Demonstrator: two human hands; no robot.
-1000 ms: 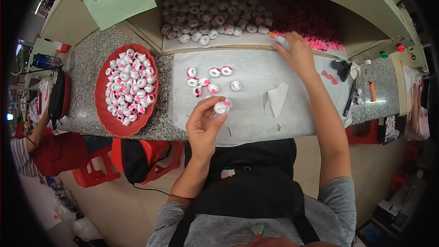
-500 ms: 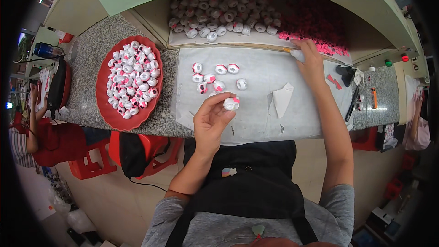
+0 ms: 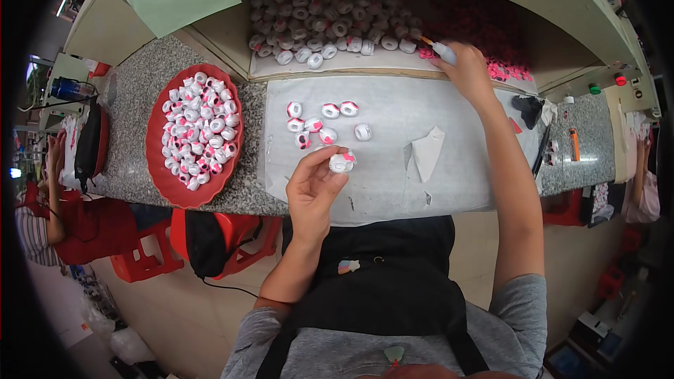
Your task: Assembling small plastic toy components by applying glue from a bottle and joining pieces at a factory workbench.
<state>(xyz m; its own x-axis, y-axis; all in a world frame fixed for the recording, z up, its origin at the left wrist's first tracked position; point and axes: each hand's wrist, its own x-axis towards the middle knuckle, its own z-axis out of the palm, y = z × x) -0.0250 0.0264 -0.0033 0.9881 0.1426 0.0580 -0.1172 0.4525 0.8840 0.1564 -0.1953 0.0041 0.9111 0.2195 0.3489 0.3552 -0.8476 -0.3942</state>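
Note:
Between the thumb and fingers of my left hand [image 3: 312, 186] is a small white bead-like piece [image 3: 342, 162] with a pink patch on its far side. My right hand [image 3: 467, 70] grips a small white squeeze bottle [image 3: 444, 52] with an orange tip. That tip points left, beside the near edge of a heap of small pink pieces [image 3: 507, 70] on the shelf; whether it touches one is too small to tell. Several white-and-pink bead-like pieces [image 3: 330, 109] lie on the white sheet [image 3: 386, 196], just beyond my left hand.
A red scalloped tray [image 3: 156, 175] piled with similar pieces stands at left. More white pieces [image 3: 330, 14] fill the shelf compartment ahead. Folded white paper [image 3: 427, 154] lies on the sheet; a black cloth [image 3: 528, 109] and orange lighter [image 3: 573, 144] are at right.
My right hand has shifted farther in and a little left with the bottle, its tip now at the pink heap's left end. My left hand still holds its piece; the whole view has shifted slightly.

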